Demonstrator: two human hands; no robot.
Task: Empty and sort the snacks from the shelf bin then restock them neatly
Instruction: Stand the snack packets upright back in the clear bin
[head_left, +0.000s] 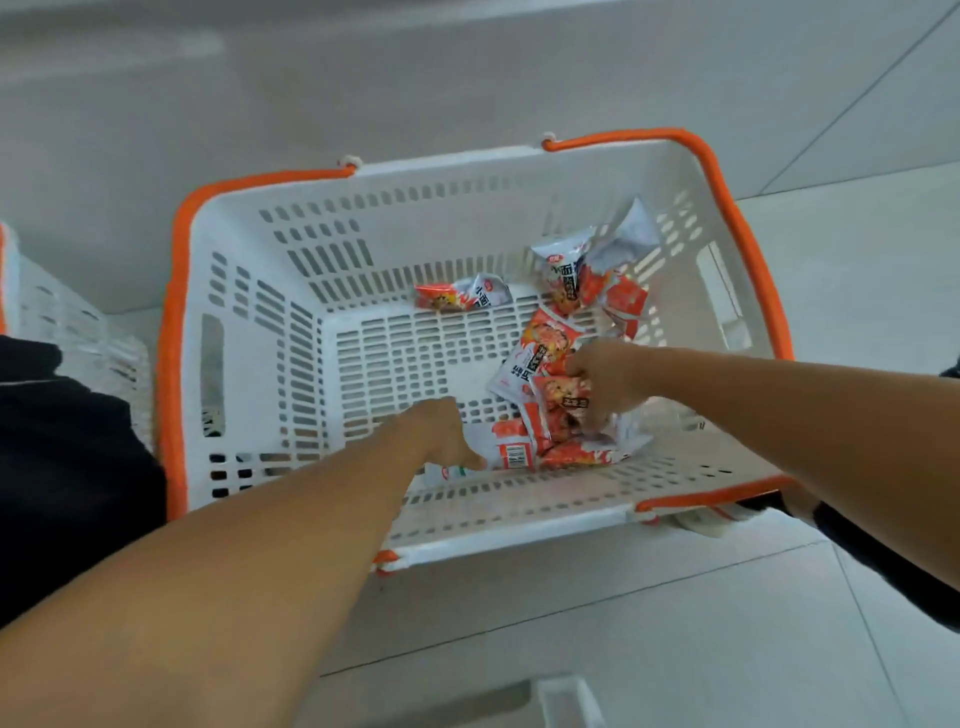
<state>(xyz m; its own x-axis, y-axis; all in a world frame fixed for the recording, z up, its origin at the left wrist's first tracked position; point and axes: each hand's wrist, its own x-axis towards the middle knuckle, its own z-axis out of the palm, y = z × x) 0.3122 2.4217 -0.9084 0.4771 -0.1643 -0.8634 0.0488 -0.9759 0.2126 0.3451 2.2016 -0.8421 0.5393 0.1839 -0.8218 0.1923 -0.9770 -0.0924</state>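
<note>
From the head camera, both bare hands reach down into a white slotted basket (249, 322) with orange rim and handles, standing on a pale tiled floor (857, 249). The left hand (441, 431) rests low near the basket's near wall, fingers curled downward onto a white-and-orange snack packet (511, 452) lying flat with its barcode up; whether it grips the packet or only touches it I cannot tell. The right hand (602, 384) is closed around a bunch of orange-and-white snack packets (558, 400) in the near right part of the basket floor. Beyond it, another packet (540, 348) lies with its long axis running from near left to far right. A cluster of packets (587, 270) leans in the far right corner, and one packet (462, 296) lies alone along the far wall, its long axis left to right. A second white basket (62, 322) stands at the left edge.
</note>
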